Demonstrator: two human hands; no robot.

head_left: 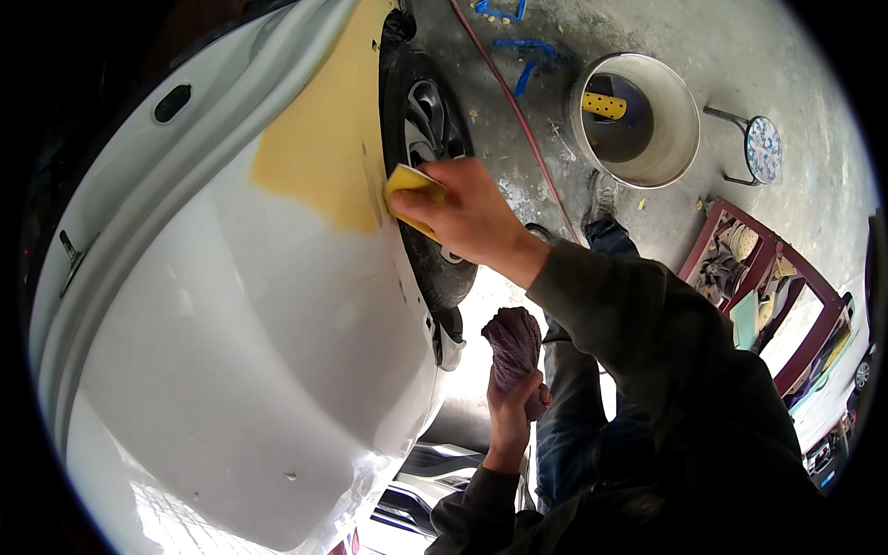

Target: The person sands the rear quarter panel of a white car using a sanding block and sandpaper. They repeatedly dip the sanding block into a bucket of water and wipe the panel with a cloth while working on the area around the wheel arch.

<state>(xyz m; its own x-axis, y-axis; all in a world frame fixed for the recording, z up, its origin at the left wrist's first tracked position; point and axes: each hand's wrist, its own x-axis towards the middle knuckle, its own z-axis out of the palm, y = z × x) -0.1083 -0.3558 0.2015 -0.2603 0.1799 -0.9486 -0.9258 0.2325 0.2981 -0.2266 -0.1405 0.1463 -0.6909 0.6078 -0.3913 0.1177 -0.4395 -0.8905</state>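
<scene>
My right hand (467, 208) pinches a folded yellow sanding sheet (416, 190) between thumb and fingers. The sheet is at the wheel-arch edge of a white car fender (250, 324), beside a yellowish primed patch (314, 139). What lies under the sheet is hidden. Lower down and apart from the panel, my left hand (513, 416) is closed around a bunched purple cloth (514, 342). Behind the right hand is the car's wheel (435, 120), with a dark tyre and silver spokes.
A metal bucket (680, 120) holds dark water and a perforated yellow pad (603, 105). Near it stand a small round stool (763, 150) and a dark red rack (805, 277) with tools. A red hose (504, 83) and blue tape scraps (525, 77) lie on the floor.
</scene>
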